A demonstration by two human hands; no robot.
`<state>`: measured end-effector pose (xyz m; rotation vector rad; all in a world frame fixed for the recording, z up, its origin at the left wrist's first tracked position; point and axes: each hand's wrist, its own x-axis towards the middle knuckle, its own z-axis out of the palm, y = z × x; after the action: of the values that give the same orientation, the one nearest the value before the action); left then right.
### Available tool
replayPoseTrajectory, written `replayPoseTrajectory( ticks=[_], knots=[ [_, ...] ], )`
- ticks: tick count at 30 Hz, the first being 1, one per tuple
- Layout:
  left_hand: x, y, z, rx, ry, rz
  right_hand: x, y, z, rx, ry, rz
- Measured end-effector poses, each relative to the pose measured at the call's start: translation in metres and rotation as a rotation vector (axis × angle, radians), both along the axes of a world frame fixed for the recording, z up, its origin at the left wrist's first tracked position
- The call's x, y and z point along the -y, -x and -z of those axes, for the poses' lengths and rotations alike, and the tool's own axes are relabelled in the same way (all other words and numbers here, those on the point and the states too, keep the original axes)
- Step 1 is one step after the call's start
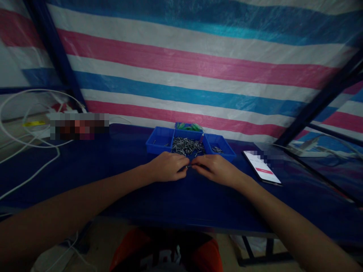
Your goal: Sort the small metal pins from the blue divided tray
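Note:
My left hand (169,167) and my right hand (217,170) meet over the dark blue table. Thumb and fingers of each are pinched together on a thin, dark metal pin (189,166) that bridges the small gap between them. Its exact kind is too small to make out. Just behind my hands, a heap of similar metal pins (187,146) lies between blue bins. The left blue bin (160,139) holds only a few pins, while the right blue bin (219,145) has a small cluster of them. Green pieces (188,127) fill the back bin.
A phone (262,168) with its screen lit lies to the right. White cables (53,162) loop over the table's left end, near a blurred-out patch. Striped plastic sheeting (184,75) hangs behind, between blue metal posts (53,49).

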<state>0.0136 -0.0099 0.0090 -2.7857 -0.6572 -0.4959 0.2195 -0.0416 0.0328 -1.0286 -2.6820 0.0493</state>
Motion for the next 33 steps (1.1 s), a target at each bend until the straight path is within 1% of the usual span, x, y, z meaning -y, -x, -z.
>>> replayPoseTrajectory(
  ticks=[4,8,16,19,24,29,33],
  knots=[
    [0.0003,0.0004,-0.0015,0.044,0.003,-0.037,-0.0035,-0.0018,0.0005,0.017,0.02,0.031],
    [0.0006,-0.0003,-0.0019,0.077,-0.011,-0.057,-0.0055,-0.0016,0.0035,0.023,0.047,0.031],
    [0.001,-0.0002,-0.0022,0.106,-0.037,-0.014,-0.0058,-0.0002,0.0069,0.023,0.095,-0.001],
    [0.0015,-0.0003,-0.0017,0.119,-0.071,0.034,-0.0047,0.0007,0.0063,0.026,0.089,0.008],
    [0.0029,-0.0006,-0.0014,0.11,-0.179,0.142,-0.0021,0.0028,0.0049,0.05,0.072,-0.003],
    [0.0025,-0.0003,-0.0016,0.101,-0.224,0.214,-0.0014,0.0031,0.0046,0.051,0.119,-0.015],
    [0.0019,0.0001,-0.0024,0.085,-0.251,0.268,-0.0021,0.0024,0.0057,0.034,0.126,-0.036]
  ],
)
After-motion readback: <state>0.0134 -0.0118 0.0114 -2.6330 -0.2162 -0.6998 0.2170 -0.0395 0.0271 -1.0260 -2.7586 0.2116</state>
